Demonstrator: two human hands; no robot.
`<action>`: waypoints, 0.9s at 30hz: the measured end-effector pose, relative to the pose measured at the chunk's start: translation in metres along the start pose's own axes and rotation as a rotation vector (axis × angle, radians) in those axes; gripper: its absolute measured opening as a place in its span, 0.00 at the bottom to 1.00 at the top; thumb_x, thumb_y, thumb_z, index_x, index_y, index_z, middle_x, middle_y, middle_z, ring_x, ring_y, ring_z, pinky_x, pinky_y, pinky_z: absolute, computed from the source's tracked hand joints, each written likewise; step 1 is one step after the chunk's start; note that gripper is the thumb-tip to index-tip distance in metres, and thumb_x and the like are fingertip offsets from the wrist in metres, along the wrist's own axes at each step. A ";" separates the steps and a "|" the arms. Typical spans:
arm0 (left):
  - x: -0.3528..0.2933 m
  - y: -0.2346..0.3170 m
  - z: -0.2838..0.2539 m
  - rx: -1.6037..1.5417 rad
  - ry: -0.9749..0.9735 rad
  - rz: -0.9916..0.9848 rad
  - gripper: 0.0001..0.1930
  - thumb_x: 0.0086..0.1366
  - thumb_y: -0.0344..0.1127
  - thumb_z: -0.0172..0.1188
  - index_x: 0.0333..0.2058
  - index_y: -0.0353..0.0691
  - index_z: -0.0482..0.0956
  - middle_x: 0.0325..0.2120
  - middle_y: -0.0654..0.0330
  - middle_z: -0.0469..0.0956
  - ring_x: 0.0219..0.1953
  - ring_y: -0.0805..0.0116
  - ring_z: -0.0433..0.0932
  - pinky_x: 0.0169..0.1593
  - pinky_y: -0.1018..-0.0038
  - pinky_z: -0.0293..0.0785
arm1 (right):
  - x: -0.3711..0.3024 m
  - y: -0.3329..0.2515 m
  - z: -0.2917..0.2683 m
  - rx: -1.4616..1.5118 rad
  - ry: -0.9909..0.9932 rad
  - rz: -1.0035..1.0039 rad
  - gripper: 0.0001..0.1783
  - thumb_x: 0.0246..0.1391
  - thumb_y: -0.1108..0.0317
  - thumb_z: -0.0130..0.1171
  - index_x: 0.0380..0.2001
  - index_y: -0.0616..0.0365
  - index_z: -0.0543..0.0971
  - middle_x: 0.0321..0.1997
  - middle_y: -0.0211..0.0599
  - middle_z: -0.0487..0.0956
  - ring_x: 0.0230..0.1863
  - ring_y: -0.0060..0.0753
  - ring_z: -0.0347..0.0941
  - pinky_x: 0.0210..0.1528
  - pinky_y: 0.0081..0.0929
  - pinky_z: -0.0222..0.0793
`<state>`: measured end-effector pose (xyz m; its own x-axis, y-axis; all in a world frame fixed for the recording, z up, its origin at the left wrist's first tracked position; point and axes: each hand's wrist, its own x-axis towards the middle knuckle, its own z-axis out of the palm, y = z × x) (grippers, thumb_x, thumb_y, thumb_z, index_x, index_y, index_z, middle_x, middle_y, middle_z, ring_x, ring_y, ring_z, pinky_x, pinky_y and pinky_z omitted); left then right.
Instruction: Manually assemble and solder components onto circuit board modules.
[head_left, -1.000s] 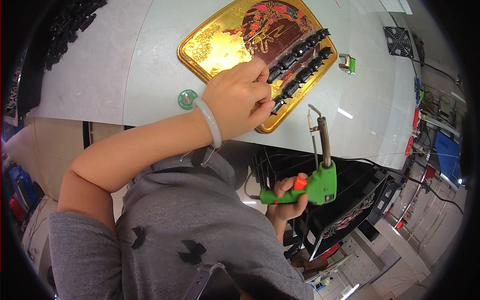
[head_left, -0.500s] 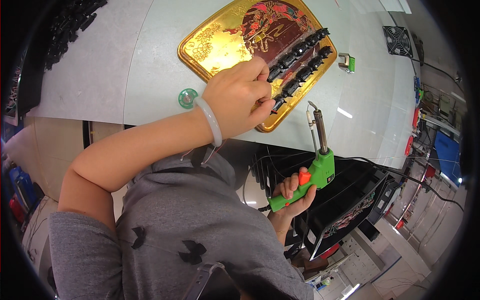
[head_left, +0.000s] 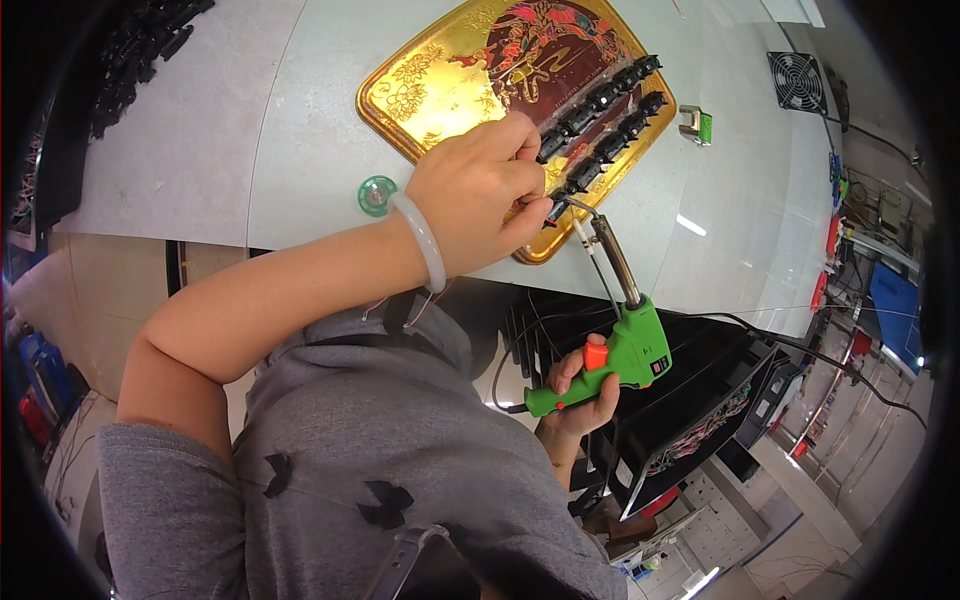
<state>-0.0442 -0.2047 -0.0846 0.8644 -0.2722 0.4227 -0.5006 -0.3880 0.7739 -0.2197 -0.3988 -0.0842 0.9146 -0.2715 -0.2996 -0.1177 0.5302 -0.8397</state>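
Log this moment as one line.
left hand: bent over shiny gold tray, grip hidden | right hand: grips green pistol-shaped soldering iron | iron's tip: at row of small black plastic parts, contact unclear

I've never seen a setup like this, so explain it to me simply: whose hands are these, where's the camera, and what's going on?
There's no robot here, just one person's bare hands. A wide fisheye camera on their head looks down, so straight edges bend.

On the pale table lies a gold decorated tray bearing two rows of black parts. A small green spool sits by the left wrist.

The left hand is at the rows' near end; its fingers hide whatever they pinch. The right hand grips a green soldering gun, its tip close to those fingers.
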 end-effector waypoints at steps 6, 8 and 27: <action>0.000 0.000 0.000 0.000 0.003 0.009 0.05 0.44 0.27 0.59 0.17 0.36 0.71 0.23 0.60 0.65 0.24 0.65 0.68 0.27 0.74 0.66 | 0.001 0.003 -0.001 -0.032 -0.020 -0.017 0.29 0.54 0.50 0.41 0.47 0.67 0.62 0.22 0.39 0.69 0.13 0.21 0.59 0.14 0.15 0.54; 0.001 0.000 0.000 0.001 0.002 0.013 0.05 0.44 0.27 0.59 0.17 0.36 0.71 0.23 0.60 0.65 0.24 0.65 0.68 0.27 0.74 0.66 | 0.000 0.004 -0.001 -0.055 -0.021 -0.027 0.29 0.54 0.50 0.41 0.47 0.67 0.62 0.22 0.39 0.69 0.13 0.21 0.59 0.14 0.15 0.54; 0.000 0.000 0.000 0.009 -0.006 0.011 0.05 0.44 0.28 0.59 0.17 0.37 0.71 0.23 0.60 0.65 0.23 0.66 0.68 0.26 0.74 0.66 | -0.007 0.017 0.005 -0.265 0.046 -0.183 0.30 0.50 0.50 0.47 0.45 0.68 0.63 0.17 0.43 0.68 0.15 0.25 0.60 0.15 0.17 0.53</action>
<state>-0.0444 -0.2043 -0.0847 0.8586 -0.2815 0.4285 -0.5105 -0.3931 0.7647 -0.2264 -0.3832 -0.0943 0.9123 -0.3820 -0.1479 -0.0549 0.2437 -0.9683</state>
